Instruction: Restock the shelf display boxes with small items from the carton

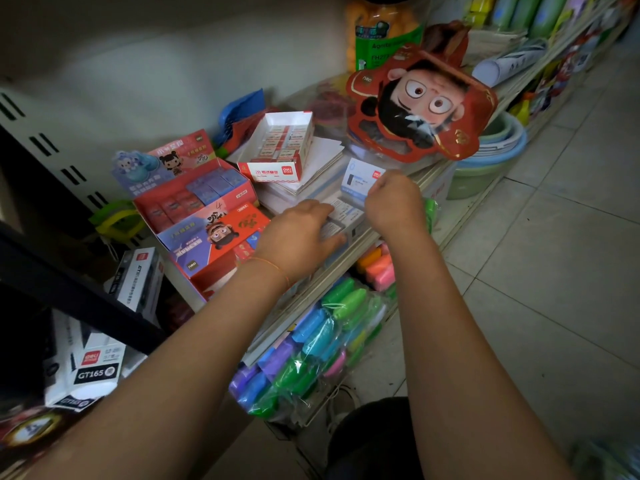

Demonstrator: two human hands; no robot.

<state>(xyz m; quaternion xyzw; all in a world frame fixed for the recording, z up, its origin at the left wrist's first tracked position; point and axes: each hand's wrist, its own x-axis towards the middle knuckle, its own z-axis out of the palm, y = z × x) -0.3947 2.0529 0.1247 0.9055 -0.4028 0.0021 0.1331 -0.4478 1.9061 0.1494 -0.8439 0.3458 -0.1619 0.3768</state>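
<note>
Nearest, bagged coloured clay packs (325,344) hang below the shelf (349,252). On its front edge the left hand (298,237) lies with fingers straight, pressing a white display box (341,216), while the right hand (393,200) pinches that box's raised lid flap (360,176). Farther back sits an open red-and-white eraser box (278,147).

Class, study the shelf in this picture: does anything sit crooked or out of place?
Yes. The red-and-white eraser box sits tilted on an uneven stack of papers, and the large red cartoon-face pack leans askew over the shelf edge.
</note>
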